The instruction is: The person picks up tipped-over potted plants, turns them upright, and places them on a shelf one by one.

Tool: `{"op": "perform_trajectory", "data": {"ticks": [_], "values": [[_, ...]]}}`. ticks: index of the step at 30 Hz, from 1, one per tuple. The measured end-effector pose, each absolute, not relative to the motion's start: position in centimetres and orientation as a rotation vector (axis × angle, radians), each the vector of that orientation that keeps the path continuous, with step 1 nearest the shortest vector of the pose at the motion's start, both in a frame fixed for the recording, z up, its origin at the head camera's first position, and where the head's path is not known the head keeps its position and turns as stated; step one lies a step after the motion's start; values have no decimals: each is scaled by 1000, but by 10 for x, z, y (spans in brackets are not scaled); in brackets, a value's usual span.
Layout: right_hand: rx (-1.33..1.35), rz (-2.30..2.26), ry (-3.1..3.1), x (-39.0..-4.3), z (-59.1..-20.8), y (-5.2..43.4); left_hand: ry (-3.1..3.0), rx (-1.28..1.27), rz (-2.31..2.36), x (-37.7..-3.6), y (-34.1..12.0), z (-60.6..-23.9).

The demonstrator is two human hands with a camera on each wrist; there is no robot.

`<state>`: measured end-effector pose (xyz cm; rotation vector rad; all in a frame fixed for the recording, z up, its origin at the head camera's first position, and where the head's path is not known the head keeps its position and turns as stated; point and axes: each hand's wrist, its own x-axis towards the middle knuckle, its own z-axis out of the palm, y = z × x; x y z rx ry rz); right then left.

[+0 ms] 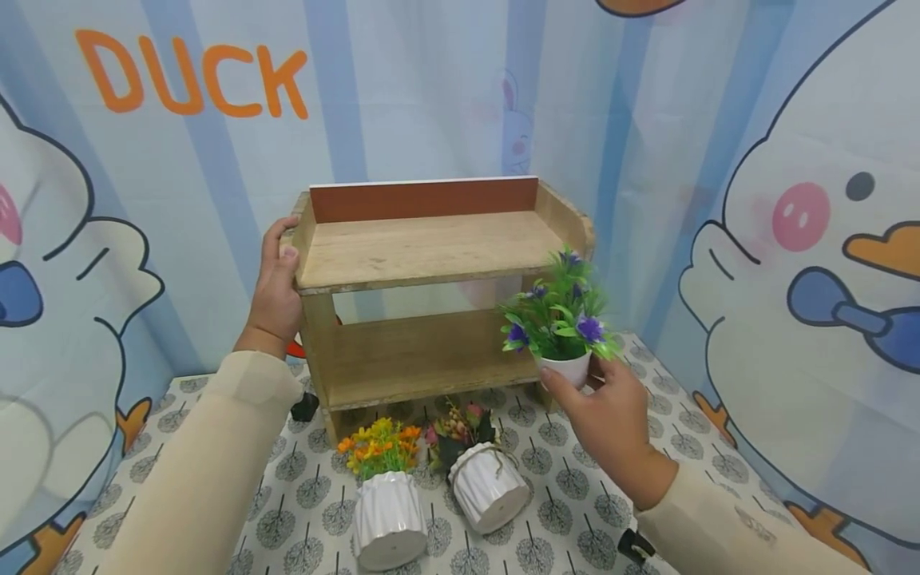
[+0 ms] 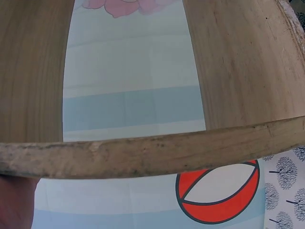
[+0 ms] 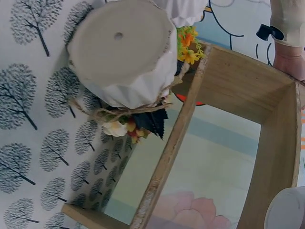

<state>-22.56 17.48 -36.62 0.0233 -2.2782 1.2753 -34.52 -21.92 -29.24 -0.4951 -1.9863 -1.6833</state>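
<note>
A cartoon backdrop (image 1: 791, 120) with ducks and the orange word DUCK hangs behind everything, and below it lies a tabletop (image 1: 690, 463) covered in a white cloth printed with small grey trees. On that tabletop stands a wooden two-tier shelf (image 1: 424, 247) with a reddish-brown back strip along its upper tier; both tiers are bare. The left hand (image 1: 276, 291) grips the shelf's upper left corner, fingers curled over the side panel and thumb at the front edge; the left wrist view shows only the shelf's worn edge close up. The right hand (image 1: 611, 415) is raised at the shelf's lower right corner, its fingers grasping a small white pot of green leaves and purple flowers (image 1: 564, 319) by the base, upright, in front of the lower tier's right end and off the tabletop. Two larger ribbed white pots lie tipped over on the tabletop just in front of the shelf: one with orange and yellow flowers (image 1: 384, 487) on the left, one tied with twine and holding dark leaves and pink blooms (image 1: 481, 471) just beside it on the right.
</note>
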Motion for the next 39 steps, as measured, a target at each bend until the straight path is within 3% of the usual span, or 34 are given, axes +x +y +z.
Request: {"op": "perform_trajectory", "data": {"ticks": [26, 39], "values": [[151, 1252, -2106, -268, -290, 158, -2041, -463, -1627, -343, -216, -292], [170, 1308, -2005, -301, -279, 149, -2046, -443, -1635, -343, -214, -292]]}}
